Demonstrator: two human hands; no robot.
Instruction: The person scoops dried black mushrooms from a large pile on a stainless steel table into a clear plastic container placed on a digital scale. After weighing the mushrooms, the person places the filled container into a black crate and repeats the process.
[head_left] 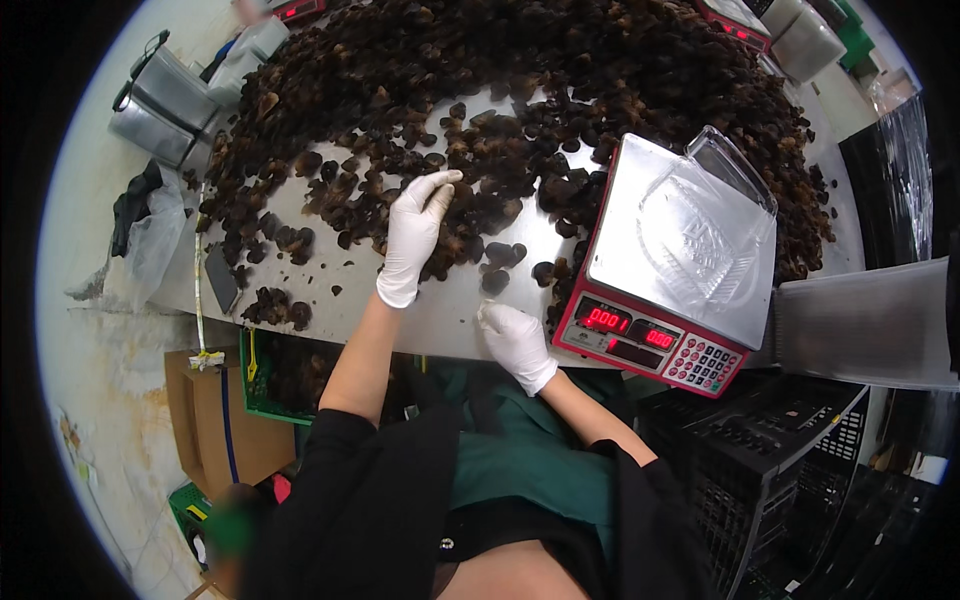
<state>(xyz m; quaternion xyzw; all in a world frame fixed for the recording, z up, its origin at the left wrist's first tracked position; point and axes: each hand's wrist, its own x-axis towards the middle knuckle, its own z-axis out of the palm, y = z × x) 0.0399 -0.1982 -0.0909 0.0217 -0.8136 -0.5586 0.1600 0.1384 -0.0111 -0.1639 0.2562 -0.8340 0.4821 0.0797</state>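
A large heap of dark brown, curled pieces that look like wood ear mushrooms (pixel 480 50) covers the far part of the metal table (pixel 350 325). My left hand (pixel 414 232), in a white glove, reaches over the loose pieces in front of the heap; its fingers and thumb stand apart, with no piece visible between them. Closer to the table's near edge is my right hand (pixel 515 343), also gloved, with fingers curled in; whatever may be inside them is hidden. Just beyond it lie a few dark pieces (pixel 495 280). To its right, a red digital scale (pixel 650 345) bears a clear plastic clamshell container (pixel 700 230).
Translucent bins (pixel 860 320) stand right of the scale, above black crates (pixel 740 450). Below the table's left side are a green crate (pixel 275 405) with dark pieces and a cardboard box (pixel 205 430). Grey containers (pixel 165 100) sit far left. Other scales (pixel 738 25) stand at the back.
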